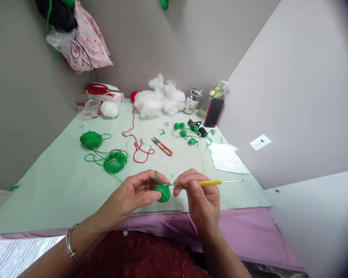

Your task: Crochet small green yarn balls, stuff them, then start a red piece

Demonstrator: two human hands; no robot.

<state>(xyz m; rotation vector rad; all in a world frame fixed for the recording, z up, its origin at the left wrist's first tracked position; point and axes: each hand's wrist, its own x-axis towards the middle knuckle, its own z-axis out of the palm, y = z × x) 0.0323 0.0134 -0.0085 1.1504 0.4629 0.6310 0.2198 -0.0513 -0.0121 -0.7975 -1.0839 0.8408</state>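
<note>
My left hand (137,193) pinches a small round piece of green crochet (162,194) between thumb and fingers, above the table's front edge. Green yarn loops up over the left forefinger. In my right hand (201,197) is a crochet hook with a yellow handle (210,182), lying almost level. Its thin metal tip meets the top of the green piece; whether it passes through a stitch is too small to tell. The hook's other metal end points right. A loose coil of green yarn (115,161) lies beyond my left hand, near a green yarn ball (91,139).
Orange thread snips (161,146) and red yarn (143,154) lie mid-table. White stuffing (159,98), a white yarn ball (109,109), a pen cup (191,103), a bottle (210,101) and a phone (214,112) stand behind. Small green balls (183,133) and white paper (226,157) are at right.
</note>
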